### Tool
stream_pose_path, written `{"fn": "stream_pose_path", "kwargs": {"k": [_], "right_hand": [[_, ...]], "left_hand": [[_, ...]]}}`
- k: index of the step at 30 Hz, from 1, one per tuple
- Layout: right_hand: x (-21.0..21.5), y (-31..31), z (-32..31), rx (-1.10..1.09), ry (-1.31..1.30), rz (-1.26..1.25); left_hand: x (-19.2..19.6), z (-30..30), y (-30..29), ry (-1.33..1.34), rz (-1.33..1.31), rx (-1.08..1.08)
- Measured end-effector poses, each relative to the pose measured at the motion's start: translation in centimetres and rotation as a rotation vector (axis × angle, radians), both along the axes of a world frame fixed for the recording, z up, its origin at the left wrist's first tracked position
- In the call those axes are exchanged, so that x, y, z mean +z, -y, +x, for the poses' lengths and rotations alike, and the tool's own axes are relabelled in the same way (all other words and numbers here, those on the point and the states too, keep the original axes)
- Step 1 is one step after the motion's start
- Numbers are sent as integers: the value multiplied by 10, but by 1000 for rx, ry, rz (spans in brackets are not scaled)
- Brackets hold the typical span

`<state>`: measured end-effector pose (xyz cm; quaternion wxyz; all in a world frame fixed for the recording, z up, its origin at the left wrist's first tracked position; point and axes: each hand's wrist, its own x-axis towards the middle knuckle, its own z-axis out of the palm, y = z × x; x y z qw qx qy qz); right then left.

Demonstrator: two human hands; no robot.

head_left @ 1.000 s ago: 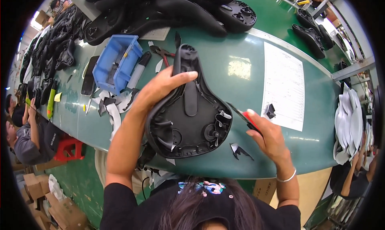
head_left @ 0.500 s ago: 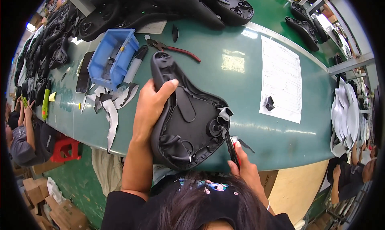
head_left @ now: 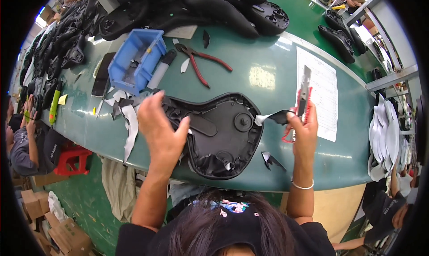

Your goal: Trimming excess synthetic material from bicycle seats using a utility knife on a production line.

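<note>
Two bare hands are seen above the green table (head_left: 351,122). Left hand (head_left: 163,133): blurred, fingers and thumb held wide apart over the narrow end of a black saddle (head_left: 232,137); whether contact is made cannot be told. Right hand (head_left: 306,128): closed around a red-and-grey hand tool (head_left: 305,88), its grey end pointed up. By the same hand a black-and-white strip (head_left: 279,116) is met at the thumb; its white end is seen at the saddle's right rim, attachment not discernible.

Saddle: laid at the centre of the frame, hollow side up, narrow end to the left. Right of its wide end, a small scrap (head_left: 272,161) is noted. Above the saddle, red-handled pliers (head_left: 191,52) are left spread. At upper left of centre a blue bin (head_left: 149,61) is placed, with pale and black scraps (head_left: 130,122) below it. A printed sheet (head_left: 330,99) is partly covered by the right hand's tool. More black saddles (head_left: 214,10) are heaped along the top of the frame.
</note>
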<state>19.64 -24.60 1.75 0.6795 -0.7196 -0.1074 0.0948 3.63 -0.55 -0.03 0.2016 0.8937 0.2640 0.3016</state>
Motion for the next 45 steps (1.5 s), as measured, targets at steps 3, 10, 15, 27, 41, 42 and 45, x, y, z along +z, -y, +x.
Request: {"fn": "stream_pose_path", "kwargs": {"k": [3, 10, 15, 27, 41, 42, 45], "right_hand": [[31, -25, -39, 241, -41, 18], [11, 33, -17, 424, 683, -485], [14, 24, -33, 517, 779, -972], [28, 4, -48, 345, 690, -1000], [36, 21, -59, 410, 656, -816], [30, 2, -53, 303, 603, -639], [4, -38, -31, 314, 722, -706]], "left_hand": [[47, 47, 30, -123, 65, -587], [23, 89, 28, -192, -200, -892], [20, 94, 29, -118, -342, -855], [32, 91, -6, 99, 4, -379], [9, 69, 13, -485, -112, -110], [9, 66, 15, -468, -112, -97], [8, 64, 24, -413, -107, -90]]}}
